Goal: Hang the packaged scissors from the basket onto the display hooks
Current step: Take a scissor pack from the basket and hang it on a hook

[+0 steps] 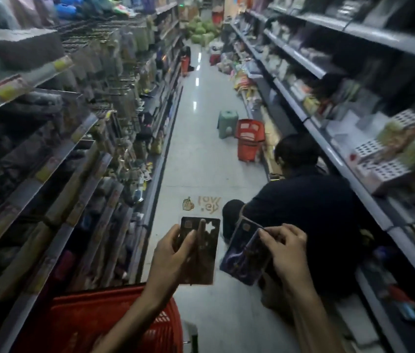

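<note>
Left hand grips one scissors pack; right hand pinches a loose stack over the floor, which may slip and fall.

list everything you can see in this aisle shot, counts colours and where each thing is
near basket: one, red, bottom left under the left forearm
far basket: one, red, on the floor mid-aisle
stool: one, green, beside the far basket
seated person: one, dark clothes, on the floor by the right shelves
sacks: several, green, far end of the aisle
floor sticker: one, yellow, ahead of the packs
left shelves: stocked, goods blurred
right shelves: grey, stocked
left pack: one, dark, held upright
right packs: seemingly two, purple, tilted
left hand: grips the left pack
right hand: pinches the right packs
</note>
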Action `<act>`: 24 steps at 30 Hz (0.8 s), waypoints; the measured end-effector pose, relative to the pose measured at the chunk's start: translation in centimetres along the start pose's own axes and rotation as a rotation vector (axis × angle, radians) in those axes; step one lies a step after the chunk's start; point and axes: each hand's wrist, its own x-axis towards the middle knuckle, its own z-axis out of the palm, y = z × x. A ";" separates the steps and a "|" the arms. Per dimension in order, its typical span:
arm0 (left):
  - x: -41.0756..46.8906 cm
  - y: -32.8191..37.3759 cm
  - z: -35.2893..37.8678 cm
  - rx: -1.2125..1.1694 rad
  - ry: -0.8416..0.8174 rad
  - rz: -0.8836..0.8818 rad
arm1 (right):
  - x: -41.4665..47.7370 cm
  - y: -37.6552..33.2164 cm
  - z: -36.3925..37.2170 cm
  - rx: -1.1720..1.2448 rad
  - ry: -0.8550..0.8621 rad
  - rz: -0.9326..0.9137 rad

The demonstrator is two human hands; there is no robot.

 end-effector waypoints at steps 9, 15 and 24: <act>-4.5 -2.9 5.6 0.013 -0.367 -0.076 | -11.2 4.9 -8.7 -0.165 0.266 0.169; -9.9 -3.7 11.8 -0.046 -0.670 -0.172 | -20.0 9.2 -16.1 0.114 0.421 0.475; -20.3 -2.1 22.6 0.071 -1.158 -0.169 | -33.4 16.5 -26.2 0.342 1.056 0.796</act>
